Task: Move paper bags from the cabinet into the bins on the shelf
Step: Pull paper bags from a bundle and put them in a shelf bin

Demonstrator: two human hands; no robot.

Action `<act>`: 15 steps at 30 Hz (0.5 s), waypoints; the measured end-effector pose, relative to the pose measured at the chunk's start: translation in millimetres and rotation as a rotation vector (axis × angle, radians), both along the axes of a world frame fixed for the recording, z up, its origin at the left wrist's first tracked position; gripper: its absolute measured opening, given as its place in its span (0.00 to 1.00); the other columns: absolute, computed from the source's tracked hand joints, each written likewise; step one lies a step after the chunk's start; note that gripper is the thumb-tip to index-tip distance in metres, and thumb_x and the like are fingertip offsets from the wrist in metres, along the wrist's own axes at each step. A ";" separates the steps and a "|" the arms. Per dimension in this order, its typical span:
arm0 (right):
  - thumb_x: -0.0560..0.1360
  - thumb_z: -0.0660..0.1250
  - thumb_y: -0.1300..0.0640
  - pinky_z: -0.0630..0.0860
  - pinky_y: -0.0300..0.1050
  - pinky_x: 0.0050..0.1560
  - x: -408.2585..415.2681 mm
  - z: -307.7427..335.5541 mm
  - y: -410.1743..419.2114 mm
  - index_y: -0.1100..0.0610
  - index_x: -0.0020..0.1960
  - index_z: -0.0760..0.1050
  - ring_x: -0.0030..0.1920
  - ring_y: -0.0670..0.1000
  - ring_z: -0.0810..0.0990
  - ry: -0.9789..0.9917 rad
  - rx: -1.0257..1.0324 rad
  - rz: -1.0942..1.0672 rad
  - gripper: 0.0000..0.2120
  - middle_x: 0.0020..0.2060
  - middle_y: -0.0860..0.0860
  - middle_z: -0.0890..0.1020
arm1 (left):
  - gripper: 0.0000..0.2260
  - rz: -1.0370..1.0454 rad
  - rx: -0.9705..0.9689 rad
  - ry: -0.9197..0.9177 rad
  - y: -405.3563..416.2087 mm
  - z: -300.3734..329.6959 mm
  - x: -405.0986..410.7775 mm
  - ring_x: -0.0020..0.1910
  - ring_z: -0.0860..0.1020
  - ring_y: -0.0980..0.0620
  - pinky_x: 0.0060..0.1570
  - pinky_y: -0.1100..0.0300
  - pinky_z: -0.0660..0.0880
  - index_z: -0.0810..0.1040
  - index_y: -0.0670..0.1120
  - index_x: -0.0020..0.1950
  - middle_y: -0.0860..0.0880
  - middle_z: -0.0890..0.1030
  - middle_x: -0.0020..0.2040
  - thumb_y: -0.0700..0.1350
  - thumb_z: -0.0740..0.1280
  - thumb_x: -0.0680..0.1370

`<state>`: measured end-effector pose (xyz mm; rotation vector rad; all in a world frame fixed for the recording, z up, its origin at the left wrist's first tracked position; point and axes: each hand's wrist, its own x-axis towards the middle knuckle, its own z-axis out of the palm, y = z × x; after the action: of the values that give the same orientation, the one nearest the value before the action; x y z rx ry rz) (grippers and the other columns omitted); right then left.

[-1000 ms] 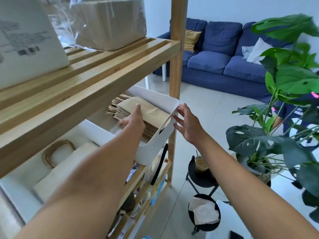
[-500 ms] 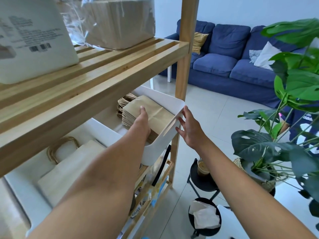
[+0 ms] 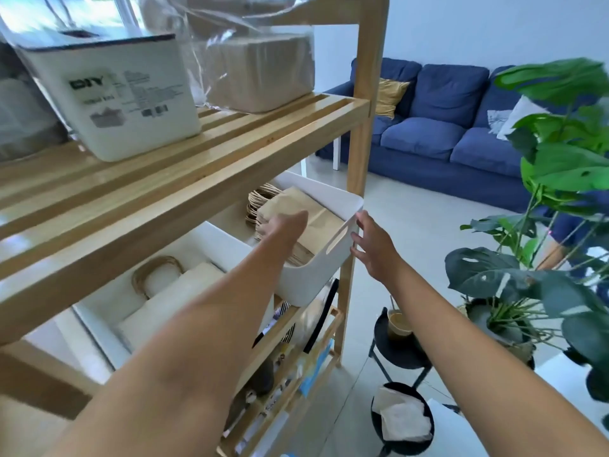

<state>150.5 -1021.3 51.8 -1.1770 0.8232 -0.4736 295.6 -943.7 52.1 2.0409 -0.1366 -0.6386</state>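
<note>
Left hand (image 3: 284, 225) reaches into the white bin (image 3: 316, 268) on the middle shelf, palm down and flat on the top of the stack of brown paper bags (image 3: 303, 222); fingers lie extended on the paper, and whether any curl around the stack's edge cannot be told. Right hand (image 3: 374, 244) sits just outside the bin's right end wall, fingers spread wide, fingertips at or touching the wall beside the handle slot; it holds nothing. The brown bags lie flat inside this bin, twisted paper handles (image 3: 260, 201) bunched at the far end. The bin overhangs the near-right edge of the wooden shelf unit (image 3: 230, 153), close to the right upright post. To its left on the same shelf level sits a second white bin (image 3: 211, 235), containing pale paper bags (image 3: 171, 301) with rope handles towards the left. On the shelf above: a white box with printed label (image 3: 115, 94) at left, and a plastic-wrapped bundle of brown paper (image 3: 260, 74) to its right. Lower shelves hold mixed small items, not identifiable. Right of the shelf, on the floor, a small black side table (image 3: 402, 351) carries a cup; a black basket (image 3: 402, 420) with white paper sits nearer. A large-leaved potted plant (image 3: 543, 209) fills the right side; a blue sofa (image 3: 445, 127) stands far across the room.
</note>
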 end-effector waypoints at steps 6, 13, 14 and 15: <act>0.78 0.56 0.57 0.71 0.46 0.50 -20.3 -4.7 43.1 0.57 0.43 0.75 0.50 0.55 0.77 0.121 -0.142 -0.029 0.10 0.43 0.56 0.77 | 0.31 -0.264 0.140 -0.465 65.2 26.9 -52.7 0.70 0.65 0.38 0.70 0.50 0.64 0.57 0.44 0.74 0.38 0.64 0.71 0.52 0.65 0.76; 0.76 0.61 0.57 0.75 0.53 0.60 -73.7 -1.9 135.4 0.54 0.37 0.73 0.48 0.55 0.77 0.279 -0.324 -0.017 0.10 0.40 0.53 0.78 | 0.26 -0.598 0.326 -0.508 178.9 24.5 -130.8 0.71 0.66 0.42 0.69 0.51 0.64 0.60 0.44 0.76 0.40 0.65 0.73 0.48 0.59 0.80; 0.76 0.62 0.58 0.75 0.54 0.59 -81.3 -0.3 151.9 0.53 0.36 0.72 0.47 0.55 0.77 0.291 -0.354 -0.009 0.10 0.41 0.54 0.78 | 0.26 -0.613 0.343 -0.524 196.3 21.6 -139.2 0.72 0.65 0.42 0.70 0.51 0.63 0.59 0.44 0.77 0.40 0.64 0.74 0.49 0.59 0.80; 0.75 0.62 0.59 0.76 0.53 0.56 -90.7 2.2 174.2 0.53 0.35 0.72 0.46 0.55 0.77 0.309 -0.383 0.006 0.10 0.43 0.55 0.78 | 0.25 -0.624 0.371 -0.536 221.1 21.5 -150.5 0.72 0.65 0.42 0.70 0.51 0.62 0.59 0.44 0.77 0.40 0.64 0.74 0.49 0.58 0.81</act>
<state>59.8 -847.1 54.0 -1.6338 1.0222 -0.4627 145.1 -722.6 73.6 2.5021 -1.0676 -0.4875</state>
